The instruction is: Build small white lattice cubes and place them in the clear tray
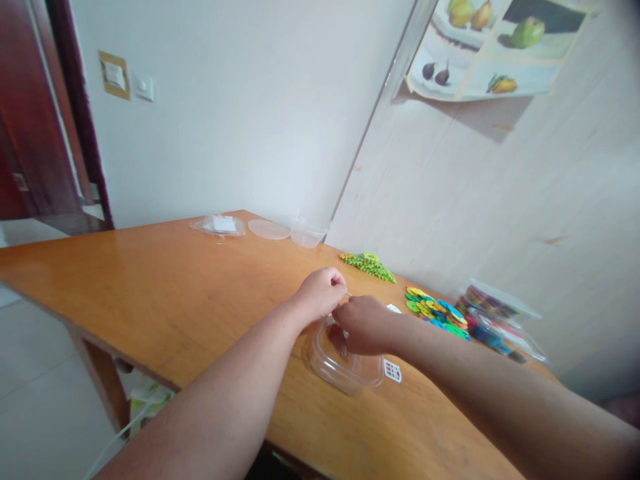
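Both my hands meet just above the far side of a clear plastic container [333,375] on the wooden table. My left hand [321,291] has its fingers closed in a pinch. Close beside it, my right hand [367,325] is bent over the container with its fingers curled together, hiding part of the rim. A thin pale line shows between the fingertips, too small to name. Something dark and reddish-brown shows through the container under my right hand. At the container's right lies a small white piece with a grid of holes [393,371]; another white piece [394,309] is partly behind my right wrist.
Green pieces [370,267] and a pile of coloured discs [435,310] lie along the wall. Clear packs [500,320] stand at the right. A clear tub [307,233], a round lid [269,230] and plastic wrapping [219,225] sit at the table's [165,287] far end.
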Demonstrator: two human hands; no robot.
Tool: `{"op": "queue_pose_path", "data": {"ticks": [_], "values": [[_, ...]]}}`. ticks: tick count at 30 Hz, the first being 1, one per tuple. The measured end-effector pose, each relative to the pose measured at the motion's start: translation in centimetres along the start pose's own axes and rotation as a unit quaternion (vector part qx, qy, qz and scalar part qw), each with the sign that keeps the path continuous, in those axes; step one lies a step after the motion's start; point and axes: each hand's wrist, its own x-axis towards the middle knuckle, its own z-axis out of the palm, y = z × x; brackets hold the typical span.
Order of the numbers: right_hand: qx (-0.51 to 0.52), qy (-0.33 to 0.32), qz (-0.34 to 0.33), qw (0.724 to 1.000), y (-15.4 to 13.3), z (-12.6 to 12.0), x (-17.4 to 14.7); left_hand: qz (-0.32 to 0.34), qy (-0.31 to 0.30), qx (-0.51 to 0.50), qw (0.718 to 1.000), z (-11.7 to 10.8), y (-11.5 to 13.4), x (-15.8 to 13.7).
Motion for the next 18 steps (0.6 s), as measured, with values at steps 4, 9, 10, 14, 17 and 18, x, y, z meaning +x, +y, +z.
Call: {"op": "queue_pose_path", "data": {"ticks": [4,9,10,14,17,18], "values": [[0.005,0.043,0.02,0.999,-0.25,0.58,0.51,-0.022,0.015,-0.013,1.0,-0.11,-0.09,0.12],[0.025,0.077,0.03,0.996,-0.2,0.86,0.7,-0.035,0.019,-0.017,0.999,-0.11,-0.23,0.07],[0.03,0.077,0.033,0.996,-0.15,0.83,0.66,-0.035,0.019,-0.019,0.999,-0.1,-0.23,0.04],[0.04,0.067,0.04,0.996,0.1,0.4,0.32,-0.037,0.018,-0.016,0.999,-0.11,-0.12,-0.03],[0.037,0.044,0.036,0.998,0.24,0.08,0.04,-0.037,0.013,-0.01,0.999,-0.18,0.03,-0.07],[0.037,0.037,0.033,0.998,0.25,0.05,-0.01,-0.038,0.009,-0.011,0.999,-0.2,0.07,-0.1]]}}
